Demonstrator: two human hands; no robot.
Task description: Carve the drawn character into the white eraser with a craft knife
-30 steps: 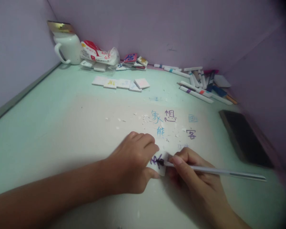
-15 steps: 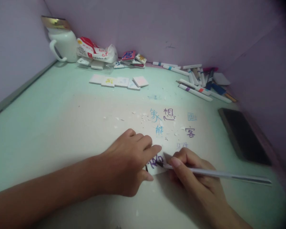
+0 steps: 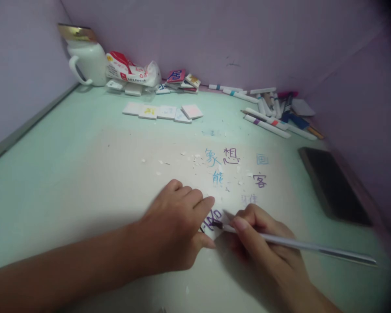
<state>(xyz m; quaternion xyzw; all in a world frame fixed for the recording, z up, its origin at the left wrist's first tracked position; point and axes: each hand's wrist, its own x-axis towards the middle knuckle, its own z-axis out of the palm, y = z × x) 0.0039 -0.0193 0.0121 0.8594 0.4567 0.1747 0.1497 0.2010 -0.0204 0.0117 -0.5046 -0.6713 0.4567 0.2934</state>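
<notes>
My left hand (image 3: 176, 228) curls over a small white tile (image 3: 216, 219) with a purple character on it and pins it to the pale green desk (image 3: 84, 174). My right hand (image 3: 263, 248) pinches a long thin white tool (image 3: 299, 245), its dark tip touching the tile's face. The tool's handle runs off to the right. Most of the tile is hidden under my left fingers.
Blue and purple characters (image 3: 230, 165) and white crumbs mark the desk beyond the hands. A row of white tiles (image 3: 163, 112) lies farther back. A white mug (image 3: 87, 63), a wrapped packet (image 3: 130, 71), marker pens (image 3: 273, 113) and a dark block (image 3: 332, 184) line the walls.
The tile has turned under my left fingers, so the purple character now sits at another angle. The tool tip stays on it and both hands have shifted slightly.
</notes>
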